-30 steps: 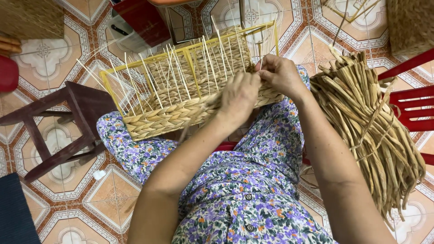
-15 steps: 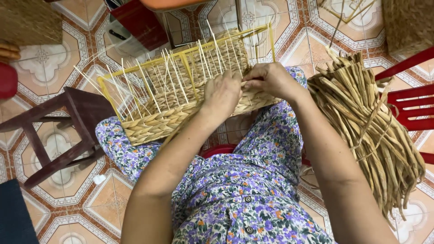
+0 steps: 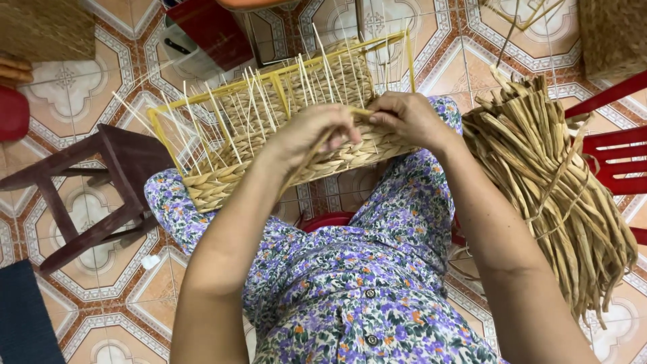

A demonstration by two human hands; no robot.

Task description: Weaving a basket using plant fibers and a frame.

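Patterned floor tiles (image 3: 87, 101) behind; a half-woven straw basket on a yellow frame (image 3: 283, 135) is steadied on the lap under both hands, the left hand (image 3: 317, 131) and right hand (image 3: 408, 118) each pinching a flat tan strand (image 3: 313, 156), best kept taut and packed low.

Both bare forearms stretched forward, meeting in the middle. Left hand (image 3: 315, 131) curled, fingers bent inward. Right hand (image 3: 408, 118) pinching, knuckles up.

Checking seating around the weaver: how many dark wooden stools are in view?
1: the dark wooden stool stands on the tiled floor, left of the basket. Others may sit outside the frame.
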